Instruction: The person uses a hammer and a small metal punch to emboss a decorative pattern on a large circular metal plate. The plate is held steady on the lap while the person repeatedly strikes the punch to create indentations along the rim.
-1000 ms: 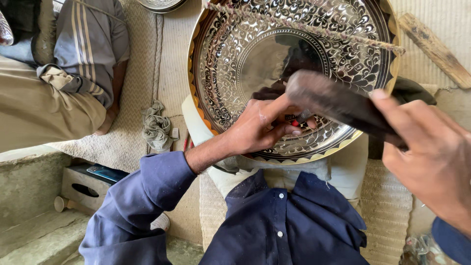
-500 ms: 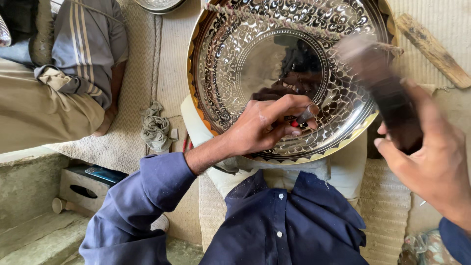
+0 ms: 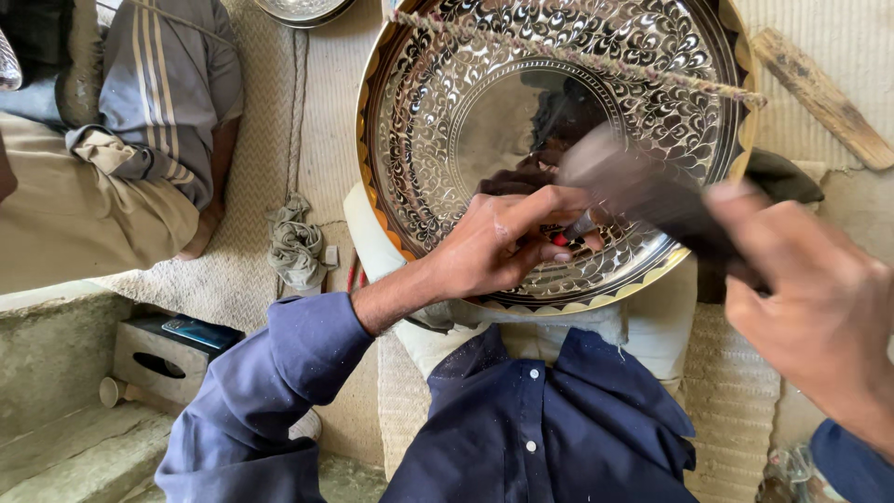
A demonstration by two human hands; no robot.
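Two hands work nearest: the left hand (image 3: 503, 244) pinches a small red-tipped chisel (image 3: 570, 233) against the engraved metal tray (image 3: 466, 121), while the right hand (image 3: 819, 307) grips a blurred hammer (image 3: 643, 191). Steady, light strikes seem best. Farther left sits another person (image 3: 140, 121).

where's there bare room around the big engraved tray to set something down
Bare mat lies between the other person's arm and the tray, above the rag. Another bare strip of mat is at top right, beyond the wooden stick. It is crowded at the tray's near edge, where the left hand and blurred right hand work.
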